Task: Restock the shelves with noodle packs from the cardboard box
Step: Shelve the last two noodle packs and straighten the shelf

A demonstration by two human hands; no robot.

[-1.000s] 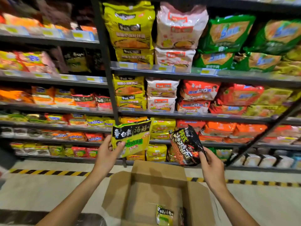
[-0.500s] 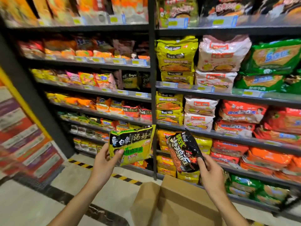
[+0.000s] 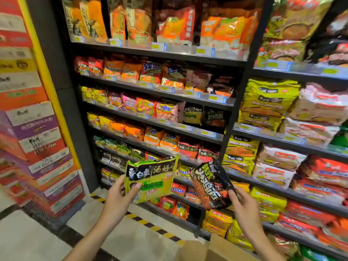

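Observation:
My left hand [image 3: 117,199] grips a green-and-black noodle pack [image 3: 152,179] by its lower left corner and holds it up in front of the lower shelves. My right hand [image 3: 244,204] holds a black-and-orange noodle pack [image 3: 211,185] by its right edge, tilted, just to the right of the green one. Only the top flaps of the cardboard box [image 3: 212,249] show at the bottom edge, below my right arm. Its inside is out of view. The shelf unit [image 3: 162,91] straight ahead carries rows of single noodle packs.
A dark upright post [image 3: 236,117] splits the left bay from the right bay, where large multipacks [image 3: 267,102] are stacked. A tall stack of printed cartons [image 3: 32,129] stands at the left. Yellow-black hazard tape [image 3: 150,225] runs along the floor at the shelf base.
The view has swung left and upward: the left shelf bay now fills the centre and the box has dropped to the bottom edge. Both hands still hold their packs, a little higher.

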